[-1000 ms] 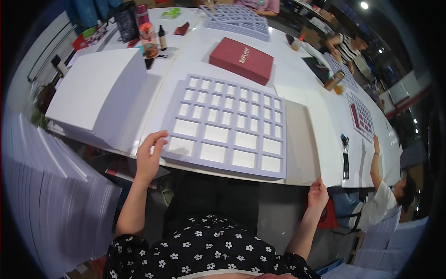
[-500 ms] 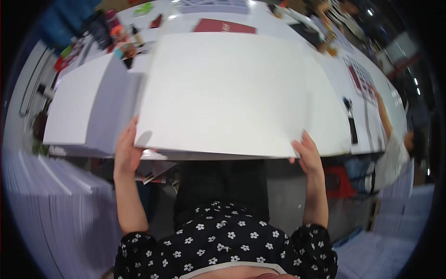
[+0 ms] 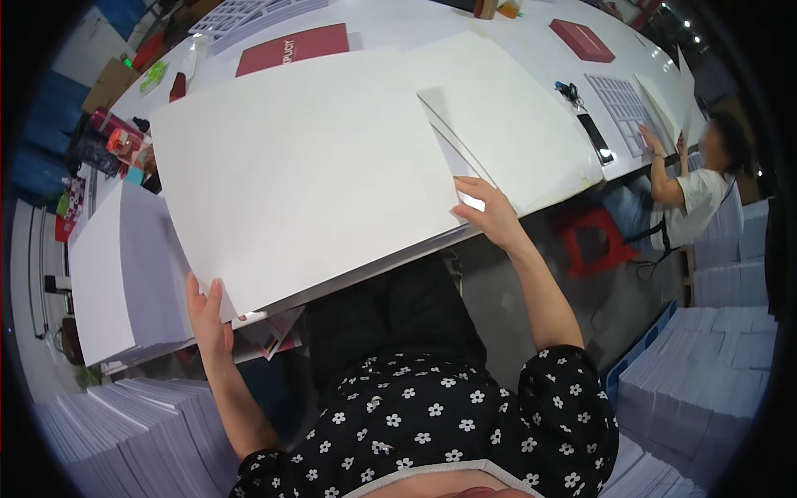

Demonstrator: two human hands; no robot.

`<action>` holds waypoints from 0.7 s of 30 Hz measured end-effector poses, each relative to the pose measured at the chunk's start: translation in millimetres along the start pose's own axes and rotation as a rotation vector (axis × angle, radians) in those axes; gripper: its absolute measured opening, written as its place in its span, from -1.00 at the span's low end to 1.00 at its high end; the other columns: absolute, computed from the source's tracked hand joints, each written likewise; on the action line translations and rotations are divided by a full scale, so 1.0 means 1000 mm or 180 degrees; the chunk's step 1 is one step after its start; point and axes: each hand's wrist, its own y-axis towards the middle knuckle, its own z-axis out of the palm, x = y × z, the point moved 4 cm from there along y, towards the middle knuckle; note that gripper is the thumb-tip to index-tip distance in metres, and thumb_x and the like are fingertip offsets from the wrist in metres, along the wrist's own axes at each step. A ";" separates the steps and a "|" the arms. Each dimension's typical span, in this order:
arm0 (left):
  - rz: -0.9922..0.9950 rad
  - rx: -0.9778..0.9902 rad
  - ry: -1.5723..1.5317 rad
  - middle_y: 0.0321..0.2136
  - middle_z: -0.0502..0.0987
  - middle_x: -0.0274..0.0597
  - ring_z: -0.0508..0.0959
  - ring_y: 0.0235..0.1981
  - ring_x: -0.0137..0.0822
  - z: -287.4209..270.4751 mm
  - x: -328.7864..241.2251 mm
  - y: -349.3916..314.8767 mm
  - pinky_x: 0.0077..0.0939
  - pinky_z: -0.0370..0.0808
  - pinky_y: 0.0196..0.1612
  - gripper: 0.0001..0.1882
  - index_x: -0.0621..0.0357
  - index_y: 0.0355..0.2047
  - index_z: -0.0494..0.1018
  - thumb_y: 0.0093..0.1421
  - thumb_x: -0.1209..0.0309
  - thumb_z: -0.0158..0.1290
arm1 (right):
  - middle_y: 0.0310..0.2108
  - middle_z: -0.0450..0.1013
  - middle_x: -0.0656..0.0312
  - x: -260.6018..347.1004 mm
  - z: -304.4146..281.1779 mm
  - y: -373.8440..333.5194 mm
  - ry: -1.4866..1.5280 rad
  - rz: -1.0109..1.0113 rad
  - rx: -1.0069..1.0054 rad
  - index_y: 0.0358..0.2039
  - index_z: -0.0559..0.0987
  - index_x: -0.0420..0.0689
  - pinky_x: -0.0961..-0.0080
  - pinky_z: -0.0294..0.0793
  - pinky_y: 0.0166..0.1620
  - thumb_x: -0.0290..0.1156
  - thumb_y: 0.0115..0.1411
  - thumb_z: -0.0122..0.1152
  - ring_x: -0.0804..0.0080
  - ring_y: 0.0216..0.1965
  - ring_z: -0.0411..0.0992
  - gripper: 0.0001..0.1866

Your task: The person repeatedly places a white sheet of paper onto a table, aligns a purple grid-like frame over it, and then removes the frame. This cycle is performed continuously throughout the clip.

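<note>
At the sheet's eight o'clock stands a white stack (image 3: 95, 286); at its seven o'clock the left hand (image 3: 209, 315) is half open, thumb over the corner and fingers beside the edge, though whether it grips I cannot tell. The white sheet (image 3: 303, 187) covers the near-left part of the table (image 3: 519, 46), with a red box (image 3: 295, 50) at twelve. At three to four o'clock the right hand (image 3: 490, 217) curls partly open at the sheet's edge, its grip unclear, and farther right at two lies a grid (image 3: 616, 106).
</note>
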 end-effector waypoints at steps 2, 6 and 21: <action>-0.0023 0.0025 0.0035 -0.04 0.50 -0.07 0.59 -0.16 -0.35 0.001 0.000 0.001 -0.54 0.57 -0.44 -0.54 0.23 0.23 0.20 0.36 0.45 -0.01 | 0.12 0.45 0.02 -0.002 0.001 -0.002 0.0001 0.0105 0.0115 0.12 0.54 -0.14 0.33 0.36 0.20 -0.45 0.11 0.34 0.12 0.15 0.40 -0.49; 0.0129 -0.0346 0.0035 -0.10 0.52 -0.11 0.61 -0.34 -0.37 0.003 0.006 0.005 -0.54 0.50 -0.60 -0.54 0.21 0.24 0.20 0.37 0.45 -0.02 | 0.09 0.48 0.04 0.000 0.001 -0.005 0.0063 0.0345 0.0155 0.11 0.55 -0.14 0.35 0.41 0.16 -0.45 0.12 0.34 0.13 0.11 0.44 -0.50; 0.0076 -0.0132 0.0088 -0.17 0.52 -0.14 0.59 -0.42 -0.41 0.012 0.000 0.004 -0.57 0.46 -0.65 -0.56 0.21 0.22 0.20 0.38 0.43 -0.02 | 0.04 0.55 0.14 -0.010 0.005 -0.007 0.0332 0.0777 0.0203 0.15 0.53 -0.15 0.42 0.42 0.10 -0.49 0.16 0.29 0.34 0.04 0.49 -0.51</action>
